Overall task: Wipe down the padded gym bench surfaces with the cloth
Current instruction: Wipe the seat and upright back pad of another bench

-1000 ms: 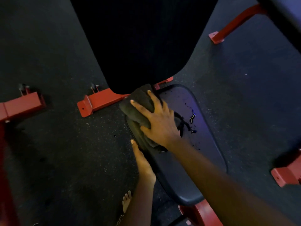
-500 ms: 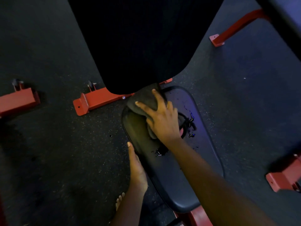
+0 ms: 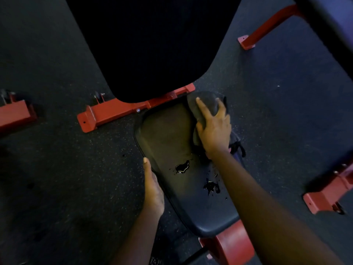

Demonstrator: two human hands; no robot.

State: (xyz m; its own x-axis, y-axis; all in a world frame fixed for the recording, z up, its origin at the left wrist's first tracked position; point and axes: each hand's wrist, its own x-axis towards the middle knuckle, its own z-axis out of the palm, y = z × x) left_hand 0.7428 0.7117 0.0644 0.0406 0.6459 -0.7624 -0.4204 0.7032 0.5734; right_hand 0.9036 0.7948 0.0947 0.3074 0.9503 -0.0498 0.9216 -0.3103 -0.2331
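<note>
Both hands down: right hand [image 3: 214, 129] spread, pressing dark grey cloth [image 3: 207, 101] onto black padded bench seat [image 3: 168, 134]; left hand [image 3: 152, 186] straight-fingered along its left edge.

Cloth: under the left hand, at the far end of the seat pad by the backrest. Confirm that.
Wrong hand: the head view shows the right hand on the cloth, at the far end of the seat pad by the backrest.
</note>
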